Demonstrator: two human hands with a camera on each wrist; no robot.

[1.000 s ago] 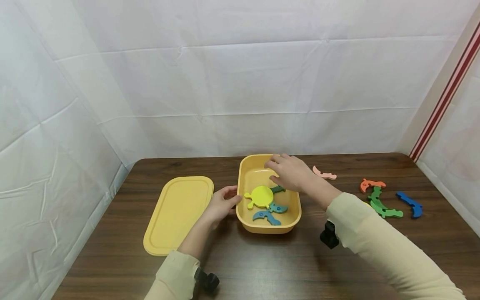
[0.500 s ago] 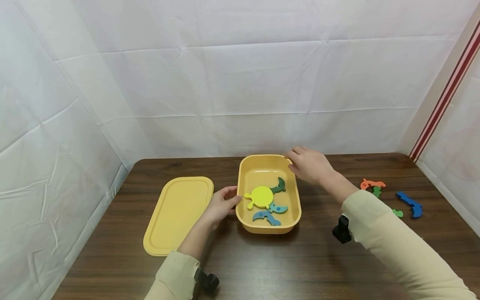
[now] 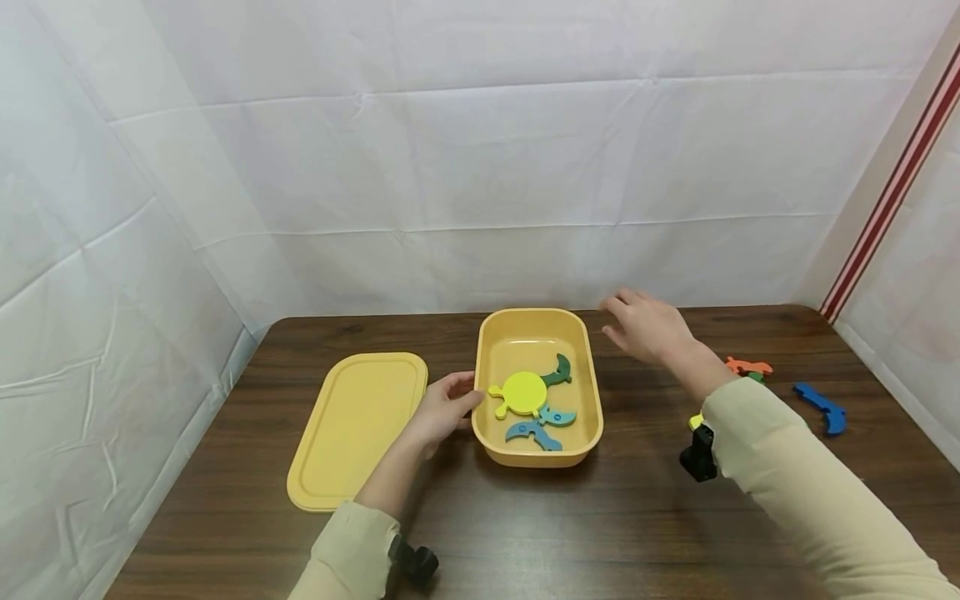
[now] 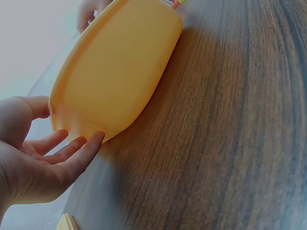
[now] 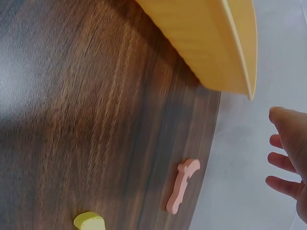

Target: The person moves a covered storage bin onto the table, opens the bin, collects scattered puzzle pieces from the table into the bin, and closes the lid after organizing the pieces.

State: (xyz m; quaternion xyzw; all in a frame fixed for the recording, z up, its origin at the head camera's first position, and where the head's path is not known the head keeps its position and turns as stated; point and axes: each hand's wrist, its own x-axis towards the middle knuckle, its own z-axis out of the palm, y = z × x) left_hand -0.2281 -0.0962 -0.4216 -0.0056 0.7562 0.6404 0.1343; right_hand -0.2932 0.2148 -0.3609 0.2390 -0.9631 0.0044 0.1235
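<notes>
A yellow plastic box (image 3: 536, 333) sits on the dark wooden table. In it lie a bright yellow disc with small knobs (image 3: 525, 393), a dark green curved piece (image 3: 557, 371), a teal piece (image 3: 557, 417) and a grey-blue piece (image 3: 534, 433). My left hand (image 3: 444, 408) touches the box's left side, its fingertips (image 4: 98, 136) against the outer wall and thumb by the rim. Past the box's back right corner, my right hand (image 3: 647, 327) hovers with loose fingers, holding nothing. A pink piece (image 5: 183, 186) lies below it, hidden by that hand in the head view.
The box's flat yellow lid (image 3: 358, 429) lies to the left. On the right are an orange piece (image 3: 748, 367), a blue piece (image 3: 821, 408) and a partly covered green piece (image 3: 756, 377). A yellow piece (image 3: 696, 422) shows beside the right wrist camera. White cloth (image 3: 480, 167) hangs behind the table.
My right hand has moved from over the box to the right, past its rim and over the pink piece. The left hand and the box have stayed in place.
</notes>
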